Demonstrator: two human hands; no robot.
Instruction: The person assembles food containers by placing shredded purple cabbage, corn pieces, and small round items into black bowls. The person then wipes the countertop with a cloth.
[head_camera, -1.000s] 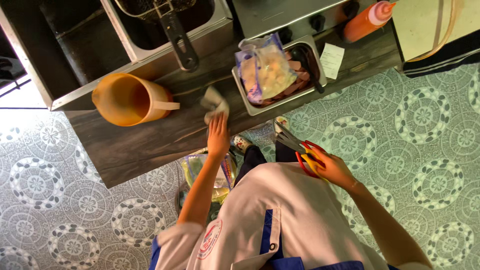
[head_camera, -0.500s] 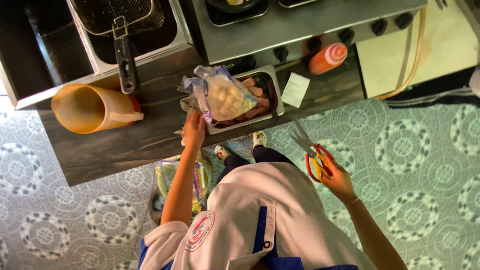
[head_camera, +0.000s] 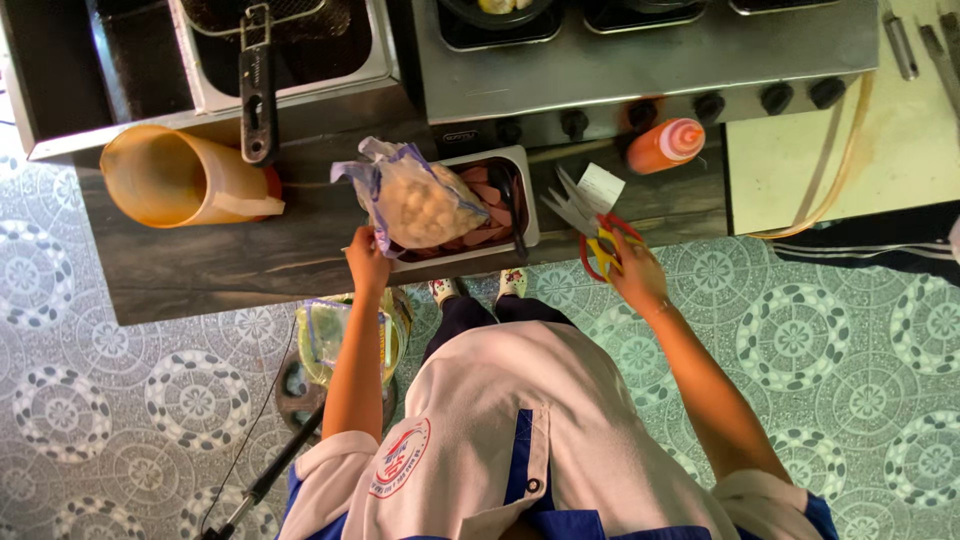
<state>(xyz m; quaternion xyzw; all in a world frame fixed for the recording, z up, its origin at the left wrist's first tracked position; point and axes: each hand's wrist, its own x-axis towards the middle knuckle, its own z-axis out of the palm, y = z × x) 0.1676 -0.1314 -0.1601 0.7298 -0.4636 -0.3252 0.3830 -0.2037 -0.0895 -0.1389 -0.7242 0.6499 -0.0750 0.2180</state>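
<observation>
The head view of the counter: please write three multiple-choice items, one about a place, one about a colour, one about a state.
1. Where does the plastic bag of pale round food lie?
A. on the metal tray
B. in the orange jug
C. on the floor

2. What colour is the squeeze bottle?
A. green
B. orange
C. blue

3. What does the right hand hold?
A. nothing
B. a spoon
C. scissors

Answers:
1 A: the bag rests over the metal tray, with the left hand at its edge.
2 B: its body is orange.
3 C: scissors with red and yellow handles sit in that hand.
</observation>
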